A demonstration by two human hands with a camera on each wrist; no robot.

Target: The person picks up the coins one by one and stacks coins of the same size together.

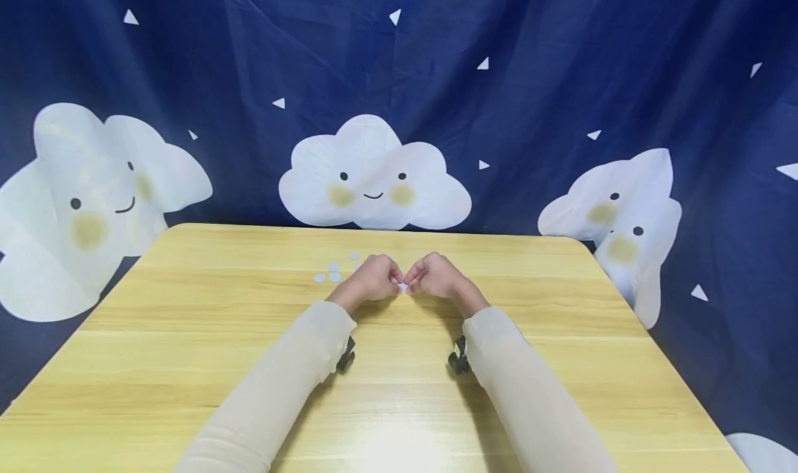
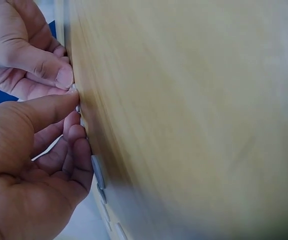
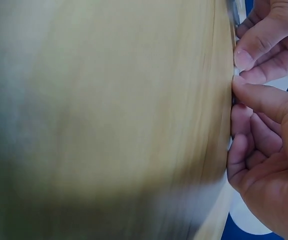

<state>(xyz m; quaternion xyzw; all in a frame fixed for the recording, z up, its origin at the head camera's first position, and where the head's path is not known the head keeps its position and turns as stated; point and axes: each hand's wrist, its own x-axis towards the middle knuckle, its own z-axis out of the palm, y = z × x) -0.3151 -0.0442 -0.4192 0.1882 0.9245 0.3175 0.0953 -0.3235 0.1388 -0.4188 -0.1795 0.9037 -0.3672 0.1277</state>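
Observation:
Both hands meet over the middle of the table, their fingertips close to its top. A small white disc (image 1: pixel 403 287) shows between them, mostly hidden by fingers. My left hand (image 1: pixel 377 279) pinches its left side with thumb and curled fingers. On the other side my right hand (image 1: pixel 434 277) pinches it in a mirrored grip. The left wrist view has the two thumb tips nearly together at a pale edge of the disc (image 2: pixel 73 87). More flat, round white discs (image 1: pixel 333 267) lie just left of the left hand, and one of them (image 2: pixel 98 171) is seen edge-on.
The light wood table (image 1: pixel 399 362) has rounded far corners and carries a bright glare near its front. Behind it hangs a dark blue curtain (image 1: pixel 530 99) printed with white clouds and triangles. Black wrist mounts (image 1: pixel 459 357) sit under the sleeves.

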